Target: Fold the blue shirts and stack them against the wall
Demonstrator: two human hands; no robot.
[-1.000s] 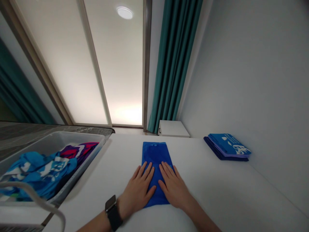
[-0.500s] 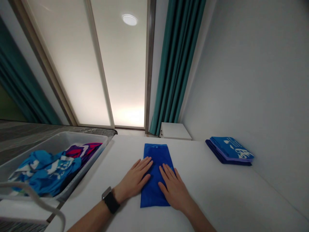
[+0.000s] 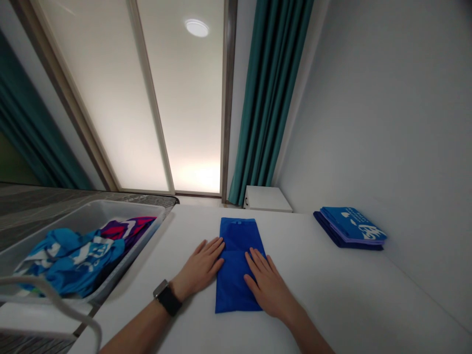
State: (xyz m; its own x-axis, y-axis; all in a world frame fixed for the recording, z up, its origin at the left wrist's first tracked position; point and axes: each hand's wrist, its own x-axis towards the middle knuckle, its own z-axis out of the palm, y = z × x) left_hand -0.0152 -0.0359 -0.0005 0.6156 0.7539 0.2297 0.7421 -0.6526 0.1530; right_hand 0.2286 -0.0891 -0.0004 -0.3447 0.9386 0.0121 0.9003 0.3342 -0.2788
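A blue garment [image 3: 236, 290], folded into a long narrow rectangle, lies flat on the white table [image 3: 177, 324] in front of me. My left hand [image 3: 202, 265] rests palm down at its left edge, fingers stretched out, fingertips and thumb touching the cloth. On its right side lies my right hand [image 3: 267, 282], flat with the fingers extended over the fabric. Neither hand grips anything. What kind of garment it is does not show. A dark smartwatch [image 3: 167, 297] is on my left wrist.
At the left stands a translucent plastic bin [image 3: 147, 241] holding crumpled blue and purple-red clothes [image 3: 84, 260]. A stack of folded clothes [image 3: 350, 228] lies by the wall at the right. A pale curved tube [image 3: 55, 300] crosses the lower left. A white cabinet [image 3: 268, 198] stands beyond the table.
My left hand has slid leftward from the middle of the blue garment to its left edge. My right hand has barely shifted, still flat on the cloth.
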